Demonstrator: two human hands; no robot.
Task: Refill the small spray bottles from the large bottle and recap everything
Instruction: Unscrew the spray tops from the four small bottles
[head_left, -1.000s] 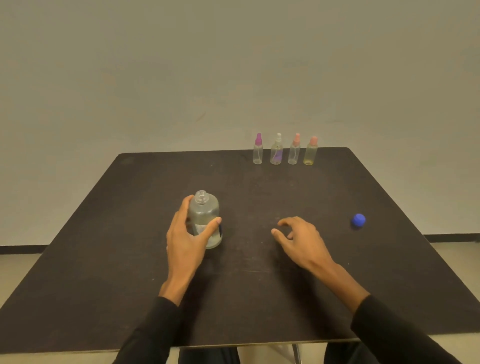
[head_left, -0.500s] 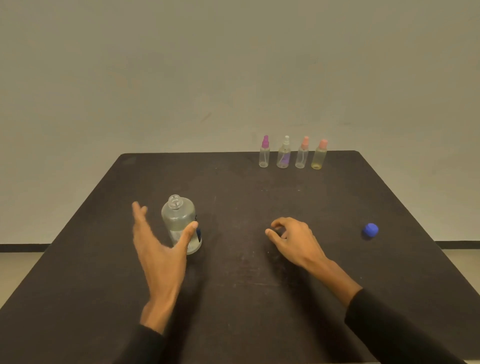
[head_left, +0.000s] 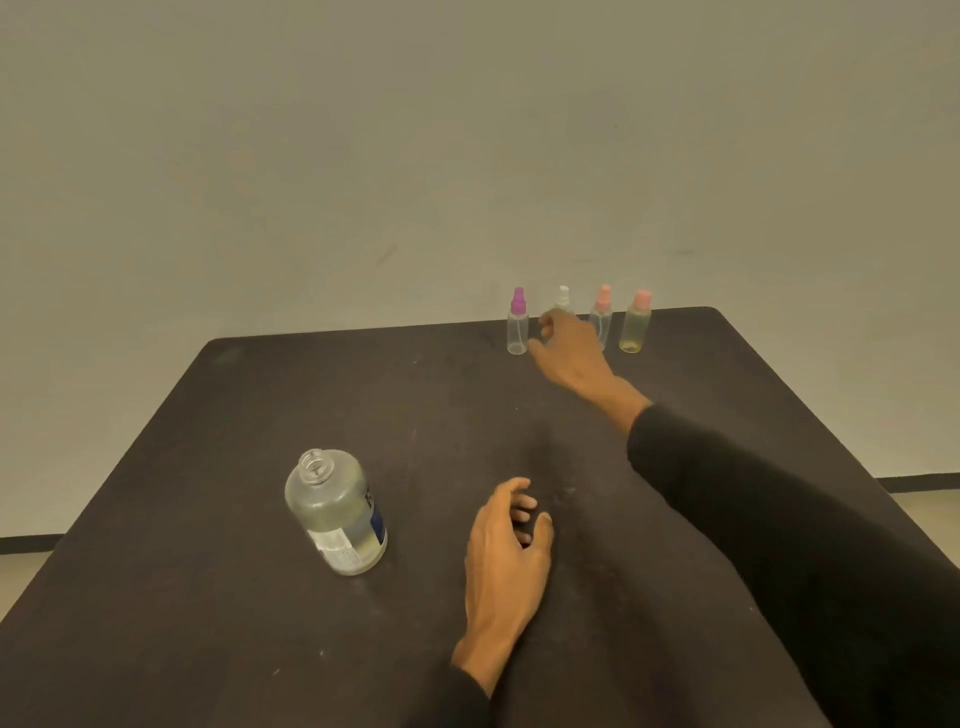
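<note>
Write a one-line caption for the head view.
Right hand reaches the white-capped spray bottle; the large bottle stands uncapped.

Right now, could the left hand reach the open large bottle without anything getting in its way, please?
Probably yes: the left hand rests on the table just right of the uncapped large bottle, with only bare tabletop between them.

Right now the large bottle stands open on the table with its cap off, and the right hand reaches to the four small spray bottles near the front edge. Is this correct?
One detail is wrong. In the head view the four small spray bottles stand at the table's far edge, by the wall, not the front. The large bottle is uncapped, and the right hand reaches to them.
</note>
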